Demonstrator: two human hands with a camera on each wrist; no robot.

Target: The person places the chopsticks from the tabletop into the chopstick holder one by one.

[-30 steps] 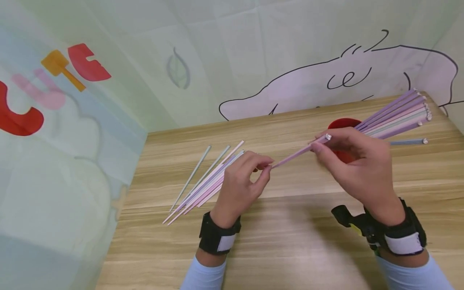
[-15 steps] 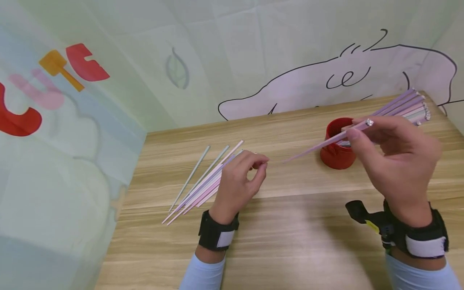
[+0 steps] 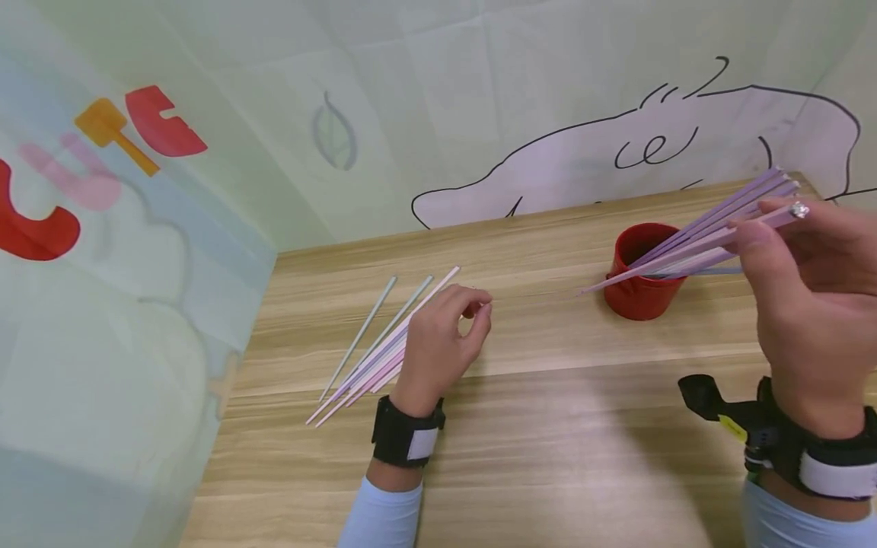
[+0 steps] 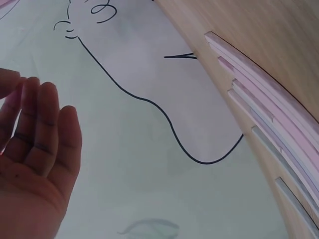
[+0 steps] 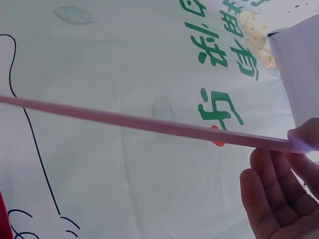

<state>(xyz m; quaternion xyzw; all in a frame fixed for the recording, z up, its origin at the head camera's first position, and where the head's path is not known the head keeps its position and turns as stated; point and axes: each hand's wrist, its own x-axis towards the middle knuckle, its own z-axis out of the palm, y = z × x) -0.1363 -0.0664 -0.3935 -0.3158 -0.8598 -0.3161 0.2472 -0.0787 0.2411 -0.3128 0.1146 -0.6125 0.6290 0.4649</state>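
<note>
By the red cup (image 3: 637, 301), right grip (image 3: 815, 308) pinch-tight on pink stick (image 3: 692, 250), axis aslant, tip down-left

loose sticks (image 3: 385, 356) partly hidden by left hand (image 3: 441, 339), right hand (image 3: 811, 297) cropped at edge

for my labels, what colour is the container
The container is red, clearest in the head view.

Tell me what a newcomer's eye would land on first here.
Probably the bright red cup on the right side of the table, with purple and pale sticks leaning out of it. Next, the pink stick that the right hand pinches, crossing the cup in the head view, and the loose pile of sticks by the left hand.
</note>
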